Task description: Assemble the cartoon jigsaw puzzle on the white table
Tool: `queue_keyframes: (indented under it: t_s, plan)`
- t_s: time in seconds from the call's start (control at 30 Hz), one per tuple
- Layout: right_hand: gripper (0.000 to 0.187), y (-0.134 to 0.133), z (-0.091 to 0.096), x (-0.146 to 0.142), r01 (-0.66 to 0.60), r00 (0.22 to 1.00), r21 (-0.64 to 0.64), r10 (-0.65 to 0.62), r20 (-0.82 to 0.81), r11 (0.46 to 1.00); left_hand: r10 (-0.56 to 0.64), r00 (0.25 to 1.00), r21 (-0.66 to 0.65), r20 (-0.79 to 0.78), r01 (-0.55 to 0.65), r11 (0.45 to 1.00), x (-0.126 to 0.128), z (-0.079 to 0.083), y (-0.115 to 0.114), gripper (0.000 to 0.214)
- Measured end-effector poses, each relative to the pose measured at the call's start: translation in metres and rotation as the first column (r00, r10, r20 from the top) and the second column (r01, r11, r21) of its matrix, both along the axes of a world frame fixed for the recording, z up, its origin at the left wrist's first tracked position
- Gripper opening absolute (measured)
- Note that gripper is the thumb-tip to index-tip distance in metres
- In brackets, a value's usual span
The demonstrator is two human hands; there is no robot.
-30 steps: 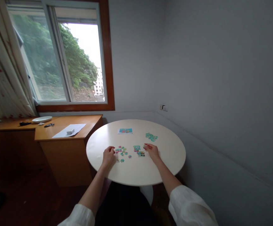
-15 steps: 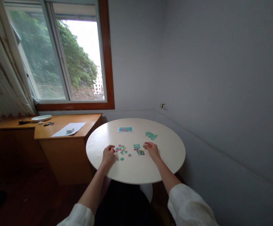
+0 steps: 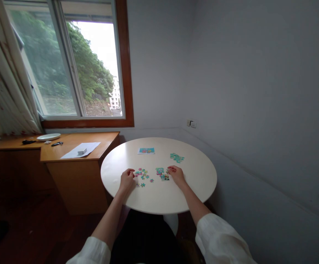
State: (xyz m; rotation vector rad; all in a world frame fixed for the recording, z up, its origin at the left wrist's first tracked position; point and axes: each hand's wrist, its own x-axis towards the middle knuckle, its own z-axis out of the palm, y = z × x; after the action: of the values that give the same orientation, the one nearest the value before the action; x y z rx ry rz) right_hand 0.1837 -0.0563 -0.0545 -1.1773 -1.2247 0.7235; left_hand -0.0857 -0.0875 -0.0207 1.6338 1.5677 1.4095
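No text, label, brand, number or sign readable anywhere.

- Picture card (image 3: 146, 150), far side of the round table (image 3: 159, 203): coloured print only, too small to show any lettering.
- Puzzle pieces (image 3: 143, 175), middle of the round table: colour patches, nothing legible.
- Sheet of paper (image 3: 80, 150), on the wooden table (image 3: 74, 172) left of the round table: no writing made out.
- Wall socket (image 3: 191, 124), beyond the round table to the right: markings too small to tell.

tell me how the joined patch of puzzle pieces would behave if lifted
The joined patch lies flat and thin on the table, so it is probably very light. Being several interlocked pieces, it would likely sag or come apart if lifted by one edge. On that smooth white top it should slide easily under the right hand.
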Motion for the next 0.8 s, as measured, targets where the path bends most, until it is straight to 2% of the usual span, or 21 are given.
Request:
queue_keyframes:
  t_s: [0.27,0.37,0.53,0.63,0.73,0.8]
  plan:
    - [0.023,0.002,-0.002,-0.001,0.017,1.0,0.019,-0.017,-0.023,1.0,0.027,1.0,0.013,0.009,-0.028,1.0,0.002,-0.003,0.005,0.024]
    - [0.025,0.002,0.0,0.0,0.03,0.998,0.01,-0.029,-0.055,1.0,0.056,0.997,0.058,0.048,-0.059,0.997,0.013,-0.005,0.005,0.021]
    - [0.028,-0.003,0.007,0.0,-0.012,0.992,0.005,0.012,-0.126,1.0,-0.089,0.995,0.118,0.044,0.083,0.99,0.064,-0.003,-0.003,0.016]
    - [0.028,-0.006,0.009,-0.002,-0.076,0.987,0.017,0.077,-0.138,0.997,-0.175,0.985,0.084,-0.014,0.175,0.981,0.103,-0.001,-0.007,0.017]
    - [0.029,-0.01,0.011,-0.004,-0.151,0.977,0.032,0.154,-0.15,0.988,-0.205,0.979,-0.004,-0.013,0.205,0.979,0.13,-0.003,-0.009,0.02]
    - [0.03,-0.011,0.011,-0.005,-0.195,0.968,0.03,0.198,-0.152,0.98,-0.19,0.982,-0.009,-0.015,0.19,0.982,0.138,-0.007,-0.008,0.017]
